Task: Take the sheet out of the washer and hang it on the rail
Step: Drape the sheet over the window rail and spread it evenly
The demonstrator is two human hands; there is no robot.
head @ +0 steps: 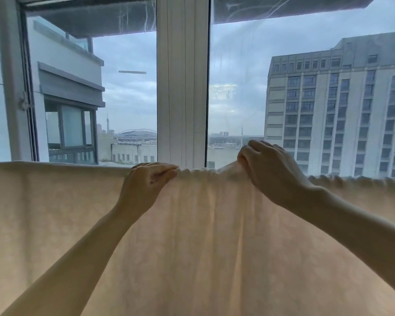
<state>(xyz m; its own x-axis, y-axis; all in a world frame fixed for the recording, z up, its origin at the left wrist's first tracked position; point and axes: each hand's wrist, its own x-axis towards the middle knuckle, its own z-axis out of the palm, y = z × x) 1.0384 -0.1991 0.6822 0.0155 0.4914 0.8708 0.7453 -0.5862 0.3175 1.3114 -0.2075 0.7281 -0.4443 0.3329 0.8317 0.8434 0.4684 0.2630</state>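
Observation:
A pale cream sheet (55, 213) hangs across the whole width of the view, draped over a rail that the cloth hides. Its top fold runs level at about mid-height. My left hand (146, 181) pinches the top fold just left of the window post. My right hand (269, 169) grips a bunch of the same fold further right and lifts it slightly. Between the two hands the cloth is gathered into small wrinkles (198, 173). The washer is out of view.
Directly behind the sheet stands a large window with a white centre post (183, 87). An opened window frame (16, 87) sits at the left. Tall buildings (342, 110) lie outside the glass.

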